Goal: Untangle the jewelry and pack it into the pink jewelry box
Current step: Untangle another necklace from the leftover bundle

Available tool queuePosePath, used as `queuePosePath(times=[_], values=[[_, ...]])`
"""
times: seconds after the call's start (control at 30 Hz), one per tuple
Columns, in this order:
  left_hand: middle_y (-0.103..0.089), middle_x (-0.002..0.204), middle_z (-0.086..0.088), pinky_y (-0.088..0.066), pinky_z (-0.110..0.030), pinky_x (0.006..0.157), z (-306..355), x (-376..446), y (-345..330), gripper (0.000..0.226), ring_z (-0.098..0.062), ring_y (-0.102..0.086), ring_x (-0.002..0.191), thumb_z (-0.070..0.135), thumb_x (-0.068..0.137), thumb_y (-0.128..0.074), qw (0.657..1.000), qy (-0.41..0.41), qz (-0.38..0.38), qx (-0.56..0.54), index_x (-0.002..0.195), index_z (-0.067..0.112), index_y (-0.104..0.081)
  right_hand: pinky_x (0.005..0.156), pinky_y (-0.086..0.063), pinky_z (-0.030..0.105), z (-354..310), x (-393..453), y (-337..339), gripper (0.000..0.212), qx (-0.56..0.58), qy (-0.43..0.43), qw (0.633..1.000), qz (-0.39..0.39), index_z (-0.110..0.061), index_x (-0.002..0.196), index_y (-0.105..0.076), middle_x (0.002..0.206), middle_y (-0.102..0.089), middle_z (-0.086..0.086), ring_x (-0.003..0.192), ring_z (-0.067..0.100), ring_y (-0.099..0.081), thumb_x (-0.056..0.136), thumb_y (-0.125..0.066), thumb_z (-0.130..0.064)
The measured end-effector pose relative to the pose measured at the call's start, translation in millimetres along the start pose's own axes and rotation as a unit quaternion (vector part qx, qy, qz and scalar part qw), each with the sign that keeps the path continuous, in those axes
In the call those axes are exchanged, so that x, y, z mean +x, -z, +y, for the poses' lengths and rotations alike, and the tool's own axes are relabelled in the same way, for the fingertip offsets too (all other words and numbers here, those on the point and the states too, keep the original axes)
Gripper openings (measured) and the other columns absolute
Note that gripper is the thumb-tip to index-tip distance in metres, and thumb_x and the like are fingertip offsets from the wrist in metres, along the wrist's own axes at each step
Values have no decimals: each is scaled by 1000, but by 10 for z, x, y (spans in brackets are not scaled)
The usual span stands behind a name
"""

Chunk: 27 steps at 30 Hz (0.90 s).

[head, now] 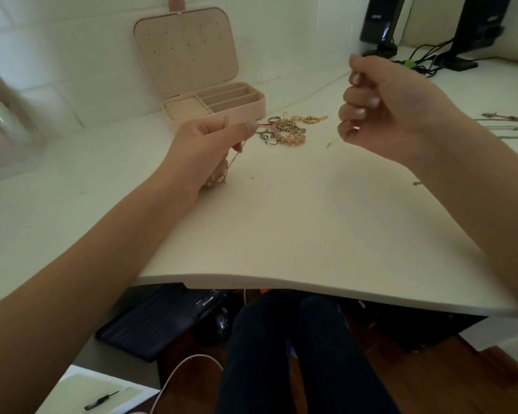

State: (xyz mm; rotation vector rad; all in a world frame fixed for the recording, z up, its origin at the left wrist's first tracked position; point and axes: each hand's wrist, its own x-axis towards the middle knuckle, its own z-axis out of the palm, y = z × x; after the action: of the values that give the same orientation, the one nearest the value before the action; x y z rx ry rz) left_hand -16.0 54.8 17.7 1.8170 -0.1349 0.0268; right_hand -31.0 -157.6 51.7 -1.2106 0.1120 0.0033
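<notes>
The pink jewelry box [253,110] stands open at the back of the white desk [281,219], its lid upright and its compartments showing bare lining. A tangled pile of jewelry [287,130], with rings, pink beads and gold pieces, lies just right of the box. My left hand [210,144] pinches a thin chain [235,158] between thumb and finger; the chain hangs down to a beaded clump [217,176] under the palm. My right hand [383,106] is raised above the desk with fingers curled, pinching the end of a very fine chain that is barely visible.
Thin necklaces [509,124] lie at the right edge of the desk. Black speakers [380,22] and cables [422,61] stand at the back right. A blurred clear container [3,127] sits at the far left. Below the desk edge are my legs and a dark bag [162,321].
</notes>
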Motion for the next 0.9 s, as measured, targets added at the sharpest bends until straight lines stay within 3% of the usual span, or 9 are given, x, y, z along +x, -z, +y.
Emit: queuePosePath(times=[0.07, 0.13, 0.27, 0.37, 0.47, 0.53, 0.63, 0.77, 0.9], values=[[-27, 38, 7, -17, -16, 36, 10, -11, -6, 36, -8, -23, 28, 29, 88, -66, 1000, -2, -12, 9, 57, 16, -51, 51, -25, 22, 6, 31, 30, 35, -56, -1, 998, 23, -20, 65, -41, 48, -27, -6, 46, 11, -27, 96, -54, -32], [-26, 41, 4, -17, -17, 37, 18, -13, -11, 32, -9, -22, 28, 26, 89, -65, 1000, -7, -28, 0, 61, 15, -55, 52, -25, 23, 47, 51, 17, 35, -193, 27, 980, 37, -20, 65, -43, 48, -32, -8, 45, 10, -29, 96, -52, -34], [-32, 46, 2, -17, -22, 41, 21, -28, -20, 21, -11, -28, 32, 22, 86, -68, 998, -44, -42, -7, 69, 14, -58, 60, -42, 23, 149, 16, -80, 26, -425, 99, 900, 22, -14, 68, -58, 59, -53, -4, 53, 10, -46, 91, -56, -27], [-35, 47, 5, -22, -17, 39, 31, -43, -27, 20, -10, -31, 37, 18, 83, -72, 996, -81, -24, -14, 69, 17, -58, 67, -43, 30, 218, -19, -102, 25, -547, 109, 830, 10, -7, 76, -62, 72, -59, 2, 67, 17, -51, 84, -56, -30], [-41, 57, 4, -28, -18, 41, 37, -62, -37, 18, -11, -34, 46, 15, 77, -78, 990, -138, 3, -1, 71, 22, -62, 88, -46, 42, 278, -65, -132, 13, -612, 159, 775, -10, -22, 88, -57, 93, -62, -6, 87, 17, -58, 83, -59, -34], [-46, 68, -2, -32, -15, 46, 36, -84, -54, 18, -12, -37, 53, 16, 74, -81, 985, -169, 8, 21, 75, 22, -64, 86, -47, 33, 286, -73, -173, 15, -561, 189, 805, -31, -29, 97, -57, 101, -62, -12, 91, 10, -58, 85, -62, -35], [-53, 76, -1, -36, -15, 54, 10, -78, -59, 23, -10, -40, 58, 17, 69, -85, 982, -187, 2, 27, 78, 24, -64, 60, -44, 11, 277, -90, -252, 23, -428, 146, 889, -70, -16, 93, -65, 90, -69, -5, 76, 3, -63, 90, -63, -39], [-54, 75, 4, -37, -18, 57, -22, -49, -49, 21, -12, -42, 62, 19, 69, -79, 975, -214, 7, 63, 80, 28, -64, 56, -45, 9, 362, -103, -283, 45, -401, 133, 901, -94, -1, 90, -68, 74, -68, -1, 62, 2, -63, 82, -70, -45], [-55, 77, 9, -37, -13, 55, -17, -67, -53, 24, -7, -41, 57, 15, 69, -75, 974, -210, 5, 82, 86, 28, -65, 55, -48, 12, 408, -96, -304, 37, -388, 129, 909, -81, -5, 90, -62, 77, -70, 3, 61, 7, -65, 79, -76, -38]])
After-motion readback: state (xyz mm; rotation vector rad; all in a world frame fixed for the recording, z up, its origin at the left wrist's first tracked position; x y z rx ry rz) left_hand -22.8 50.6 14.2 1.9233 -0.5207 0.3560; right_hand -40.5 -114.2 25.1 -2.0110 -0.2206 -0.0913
